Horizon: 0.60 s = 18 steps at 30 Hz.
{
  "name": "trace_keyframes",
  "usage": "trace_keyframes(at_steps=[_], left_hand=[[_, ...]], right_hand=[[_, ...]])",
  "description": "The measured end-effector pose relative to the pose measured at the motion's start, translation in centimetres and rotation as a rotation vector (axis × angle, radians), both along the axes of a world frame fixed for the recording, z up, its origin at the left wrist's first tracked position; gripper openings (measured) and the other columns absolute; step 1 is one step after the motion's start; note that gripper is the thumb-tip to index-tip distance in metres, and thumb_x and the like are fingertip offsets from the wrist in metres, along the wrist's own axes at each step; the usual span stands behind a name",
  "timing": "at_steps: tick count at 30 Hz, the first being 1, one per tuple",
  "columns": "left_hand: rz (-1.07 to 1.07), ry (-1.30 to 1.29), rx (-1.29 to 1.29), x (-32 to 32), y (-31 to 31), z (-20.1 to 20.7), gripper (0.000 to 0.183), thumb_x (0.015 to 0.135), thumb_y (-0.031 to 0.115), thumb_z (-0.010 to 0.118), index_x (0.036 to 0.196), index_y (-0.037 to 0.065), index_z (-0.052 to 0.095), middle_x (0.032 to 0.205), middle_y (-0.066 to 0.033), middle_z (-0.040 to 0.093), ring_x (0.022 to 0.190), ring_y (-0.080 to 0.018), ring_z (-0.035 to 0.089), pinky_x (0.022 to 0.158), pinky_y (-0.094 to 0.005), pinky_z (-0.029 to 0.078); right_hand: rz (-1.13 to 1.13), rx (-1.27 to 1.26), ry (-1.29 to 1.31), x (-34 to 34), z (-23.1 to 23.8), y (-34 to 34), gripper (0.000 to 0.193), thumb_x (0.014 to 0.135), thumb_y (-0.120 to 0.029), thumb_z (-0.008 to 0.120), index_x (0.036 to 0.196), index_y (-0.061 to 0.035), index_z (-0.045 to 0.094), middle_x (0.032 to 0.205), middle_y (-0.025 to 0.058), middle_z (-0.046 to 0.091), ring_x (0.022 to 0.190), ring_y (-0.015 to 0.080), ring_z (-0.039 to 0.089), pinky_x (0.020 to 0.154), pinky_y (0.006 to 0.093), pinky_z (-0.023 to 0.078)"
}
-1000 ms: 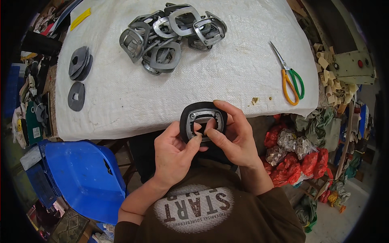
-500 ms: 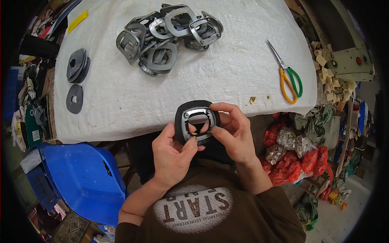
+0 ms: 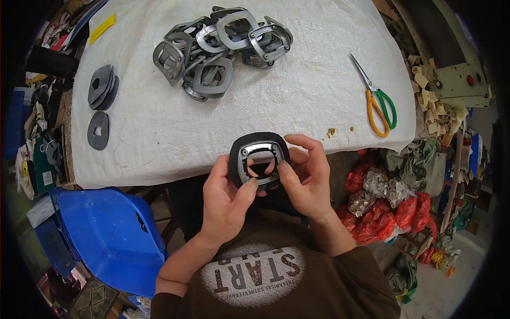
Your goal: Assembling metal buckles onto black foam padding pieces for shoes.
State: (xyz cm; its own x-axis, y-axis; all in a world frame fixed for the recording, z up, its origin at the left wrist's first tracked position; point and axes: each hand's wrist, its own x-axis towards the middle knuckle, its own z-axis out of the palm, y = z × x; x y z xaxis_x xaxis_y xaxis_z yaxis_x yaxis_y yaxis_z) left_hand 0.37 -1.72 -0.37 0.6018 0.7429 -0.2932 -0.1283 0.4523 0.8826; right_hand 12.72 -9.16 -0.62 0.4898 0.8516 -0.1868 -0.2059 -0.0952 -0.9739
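Note:
Just off the table's near edge, I hold a rounded square metal frame [image 3: 243,161] seated against a black pad [image 3: 258,136] that shows as a dark border around it. My left hand [image 3: 226,204] grips the lower left, its thumb on the frame's bottom edge and its fingers behind. My right hand [image 3: 309,186] pinches the right side with the thumb, while its index finger extends by the upper right corner. Fingertips show through the frame's central opening. Farther off, a heap of similar metal frames [image 3: 219,80] lies on the white-covered table [image 3: 297,106].
Grey pads with square holes lie at the left, a stack [image 3: 102,87] and a single pad [image 3: 98,131]. Scissors [image 3: 378,101] with orange and green handles rest at the right. A blue bin [image 3: 114,234] stands lower left; red bags [image 3: 377,220] hang lower right. A yellow strip [image 3: 102,29] lies far left.
My right index finger has lifted off the upper right corner of the pad, and the right thumb has slid up slightly. The frame and pad have turned a little in my hands.

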Motion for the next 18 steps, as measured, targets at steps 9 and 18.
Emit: trace_keyframes(at_steps=[9, 18], left_hand=[[0.04, 0.091, 0.192, -0.4, -0.1, -1.3, 0.007, 0.087, 0.005, 0.051, 0.087, 0.0, 0.046, 0.074, -0.0005, 0.05, 0.061, -0.0027, 0.044, 0.052, -0.0183, 0.039], [0.03, 0.127, 0.37, 0.3, -0.3, -1.4, 0.01, 0.088, 0.01, 0.048, 0.089, 0.0, 0.048, 0.072, -0.0001, 0.05, 0.06, -0.0031, 0.041, 0.051, -0.0183, 0.035]], right_hand=[[-0.054, 0.003, -0.01, -0.5, -0.5, 0.2, 0.032, 0.084, 0.001, 0.049, 0.115, 0.0048, 0.042, 0.08, 0.0096, 0.06, 0.068, 0.0096, 0.054, 0.061, 0.0209, 0.043], [-0.09, 0.139, -0.012, -0.7, -0.6, 0.5, 0.036, 0.085, 0.001, 0.047, 0.12, 0.004, 0.038, 0.085, 0.0095, 0.055, 0.07, 0.0111, 0.052, 0.065, 0.023, 0.043]])
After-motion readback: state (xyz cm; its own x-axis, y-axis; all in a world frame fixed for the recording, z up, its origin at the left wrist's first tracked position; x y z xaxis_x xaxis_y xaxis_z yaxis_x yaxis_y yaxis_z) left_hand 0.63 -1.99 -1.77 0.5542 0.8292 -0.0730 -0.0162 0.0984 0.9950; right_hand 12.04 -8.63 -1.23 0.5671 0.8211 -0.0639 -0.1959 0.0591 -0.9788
